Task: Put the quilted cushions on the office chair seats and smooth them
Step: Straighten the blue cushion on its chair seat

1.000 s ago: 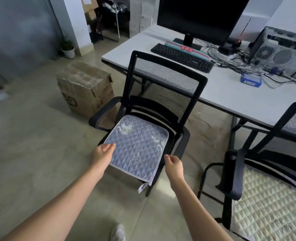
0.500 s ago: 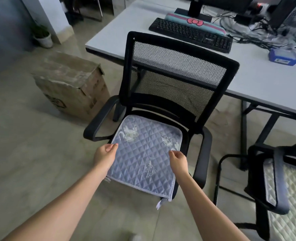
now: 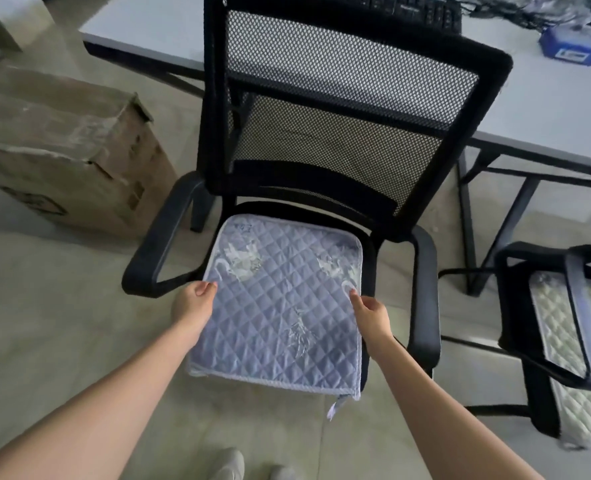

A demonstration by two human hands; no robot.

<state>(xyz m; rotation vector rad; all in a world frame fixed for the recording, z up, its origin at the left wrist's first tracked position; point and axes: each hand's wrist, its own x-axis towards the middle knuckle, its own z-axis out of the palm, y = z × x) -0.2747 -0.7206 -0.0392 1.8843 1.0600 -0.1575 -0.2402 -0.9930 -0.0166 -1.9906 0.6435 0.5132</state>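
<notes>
A pale blue quilted cushion (image 3: 280,306) with white embroidered figures lies on the seat of a black mesh-backed office chair (image 3: 342,109). Its near edge hangs slightly over the seat's front. My left hand (image 3: 193,303) grips the cushion's left edge with the thumb on top. My right hand (image 3: 370,315) pinches the cushion's right edge. At the right, a second black office chair (image 3: 543,348) carries a cream and green quilted cushion (image 3: 578,382) on its seat.
A worn cardboard box (image 3: 69,150) stands on the floor to the left of the chair. A white desk (image 3: 547,102) behind the chairs holds a keyboard (image 3: 422,8), cables and a small blue box (image 3: 571,50). My shoes (image 3: 249,467) show at the bottom edge.
I have stepped closer and the cushion has slid further back onto the seat. My right hand moved from the front corner up along the right edge. Both hands stay on the cushion.
</notes>
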